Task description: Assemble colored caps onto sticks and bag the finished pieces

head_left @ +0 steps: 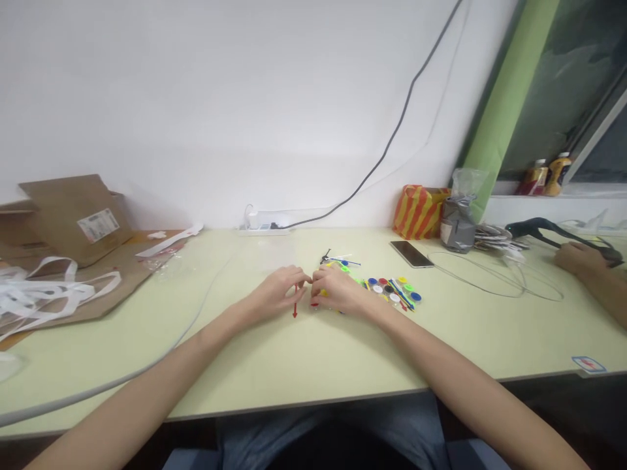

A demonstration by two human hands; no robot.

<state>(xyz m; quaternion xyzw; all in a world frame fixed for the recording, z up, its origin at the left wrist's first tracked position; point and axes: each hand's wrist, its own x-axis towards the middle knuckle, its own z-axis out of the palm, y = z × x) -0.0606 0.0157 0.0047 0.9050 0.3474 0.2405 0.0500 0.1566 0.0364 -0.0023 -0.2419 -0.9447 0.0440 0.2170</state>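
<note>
My left hand (pixel 280 287) is bent over the table with thumb and fingers closed. A thin red arrow (pixel 294 309) runs down from between them, its head pointing toward the table's front edge. My right hand (pixel 337 288) faces it, fingers curled in and pinched, the fingertips of both hands almost meeting. What the right fingers hold is hidden. Just under them is a small red-topped round piece (pixel 314 305). Right of this hand lies a group of round pieces with coloured caps (pixel 379 289), mixed with thin coloured arrows (pixel 402 295). More arrows (pixel 343 262) lie behind the hand.
Cardboard (pixel 73 222) and white straps (pixel 53 287) cover the left side. A grey cable (pixel 171 349) crosses the left front. At the back right are a phone (pixel 411 254), a striped bag (pixel 420 212) and coiled cables (pixel 497 236). Another person's hand (pixel 580 259) rests by a black object (pixel 543 228).
</note>
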